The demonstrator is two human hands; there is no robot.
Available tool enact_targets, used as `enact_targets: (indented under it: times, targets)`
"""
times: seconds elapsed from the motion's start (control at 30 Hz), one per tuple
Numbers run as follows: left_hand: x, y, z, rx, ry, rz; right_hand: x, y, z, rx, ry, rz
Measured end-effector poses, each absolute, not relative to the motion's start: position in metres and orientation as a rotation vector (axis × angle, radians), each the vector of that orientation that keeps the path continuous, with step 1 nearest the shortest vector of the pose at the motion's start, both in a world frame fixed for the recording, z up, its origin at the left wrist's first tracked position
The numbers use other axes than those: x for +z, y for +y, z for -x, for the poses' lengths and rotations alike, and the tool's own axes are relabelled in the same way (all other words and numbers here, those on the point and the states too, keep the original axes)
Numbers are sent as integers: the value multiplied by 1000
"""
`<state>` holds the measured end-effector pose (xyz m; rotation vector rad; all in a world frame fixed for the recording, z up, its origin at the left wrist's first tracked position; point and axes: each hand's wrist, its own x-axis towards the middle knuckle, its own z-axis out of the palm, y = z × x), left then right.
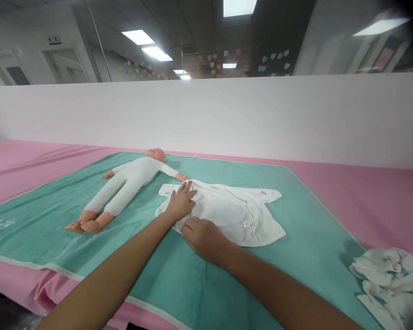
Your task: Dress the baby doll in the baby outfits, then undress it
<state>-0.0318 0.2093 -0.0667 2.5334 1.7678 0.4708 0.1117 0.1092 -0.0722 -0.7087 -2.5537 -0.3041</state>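
One white garment (223, 211) lies spread on the teal towel (313, 247), between a doll (137, 174) and the towel's right edge, and both bare hands are at its left end. The left hand (183, 201) rests palm down on the cloth with its fingers somewhat spread; the right hand (204, 238) has its fingers curled together at the near hem, though whether they pinch the fabric I cannot tell. To straighten this cloth well, I'd let the left press lightly as an anchor while the right eases the hem outward, so that creases run out rather than bunch under the palm; the layers look thin and likely to drag along together, so small tugs should serve better than one long pull. Counted up, that makes two hands, one garment with two printed flaps (270, 195) and one small label (248, 224), one doll, one towel, one pink cover (365, 201) beneath it, and one crumpled printed cloth (392, 275) at the towel's right edge
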Motion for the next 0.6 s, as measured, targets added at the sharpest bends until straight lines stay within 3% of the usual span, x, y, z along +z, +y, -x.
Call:
enact_targets:
  times: [0.3, 0.43, 0.6]
  targets:
    - [-59, 203, 28, 781, 1640, -2325, -62, 104, -112, -169, -2580, 682]
    - [-40, 202, 55, 993, 1636, -2148, -54, 101, -116, 305, -2450, 823]
    - [3, 206, 166, 1152, 1839, -2101, -52, 105, -103, 1082, -2122, 919]
